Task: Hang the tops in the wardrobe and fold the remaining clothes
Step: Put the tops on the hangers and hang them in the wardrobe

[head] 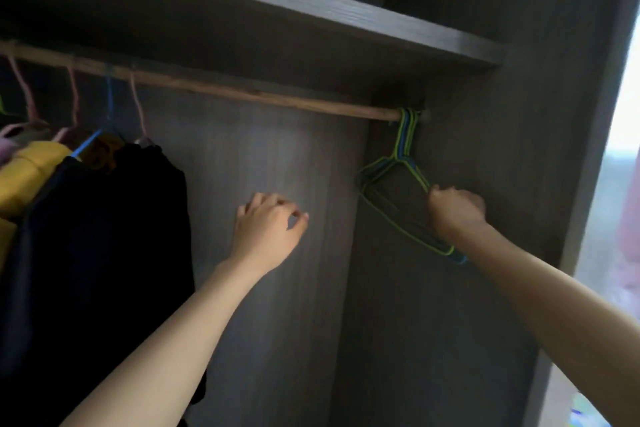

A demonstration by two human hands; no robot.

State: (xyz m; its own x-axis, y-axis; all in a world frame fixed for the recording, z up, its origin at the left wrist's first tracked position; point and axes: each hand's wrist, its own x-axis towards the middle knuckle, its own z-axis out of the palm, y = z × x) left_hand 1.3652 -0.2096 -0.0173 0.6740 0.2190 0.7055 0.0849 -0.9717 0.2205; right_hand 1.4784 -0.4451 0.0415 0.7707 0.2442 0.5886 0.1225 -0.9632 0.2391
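Nearest me, my right hand is closed over the lower shoulder wire of a bunch of empty green and blue hangers, fingers curled round it; whether I have one wire or several I cannot tell. My left hand hangs free in front of the wardrobe's back panel, fingers loosely bent, thumb and forefinger apart, holding nothing. The bunch hooks over the wooden rod at its far right end, close against the side wall. I judge the step to be freeing one hanger for the next top. To do it well I would part a single wire with the right fingertips and bring the left hand across to steady the rest at their necks. Then I would lift the hook up and off the rod rather than tug toward me, since the nested hooks could drag the lot down. Farther left along the rod, tops already hang: a black garment and a yellow one, well apart from the bunch. Above runs the shelf.
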